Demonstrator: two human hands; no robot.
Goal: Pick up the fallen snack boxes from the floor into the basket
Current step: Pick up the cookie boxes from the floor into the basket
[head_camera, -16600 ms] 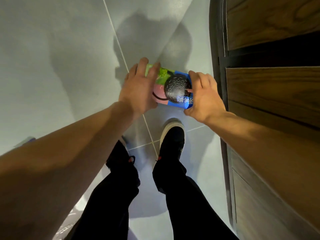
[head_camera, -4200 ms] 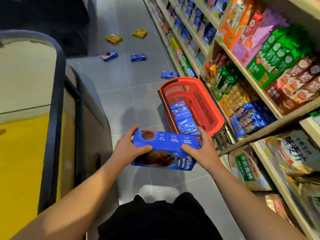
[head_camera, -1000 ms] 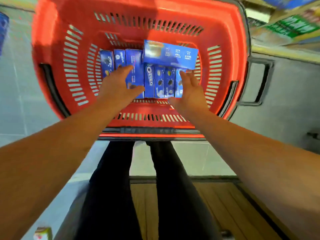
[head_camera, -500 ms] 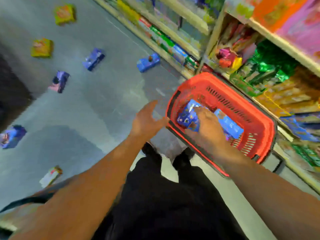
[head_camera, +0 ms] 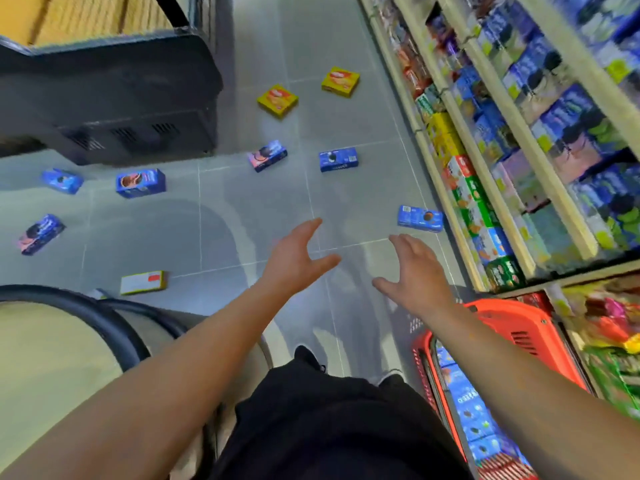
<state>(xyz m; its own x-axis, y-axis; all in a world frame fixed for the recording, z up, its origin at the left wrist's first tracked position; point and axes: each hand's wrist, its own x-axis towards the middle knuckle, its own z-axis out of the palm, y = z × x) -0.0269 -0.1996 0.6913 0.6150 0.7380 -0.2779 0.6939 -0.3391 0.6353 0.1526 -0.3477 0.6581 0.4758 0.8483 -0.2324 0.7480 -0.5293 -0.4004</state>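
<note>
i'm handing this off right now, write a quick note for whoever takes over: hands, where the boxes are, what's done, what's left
Left hand and right hand: both open, holding nothing, stretched out over the floor.
Red basket stands at the person's right by the shelves, with blue boxes already in it.
Left on the floor: nearest blue box by the shelf foot, two yellow boxes far up the aisle, five more blue ones across the middle and left, and a flat yellow-edged box at left.
Likely next: the nearest blue box.

Grey tiled floor [head_camera: 263, 216]; stocked shelves [head_camera: 519, 140] (right side).
</note>
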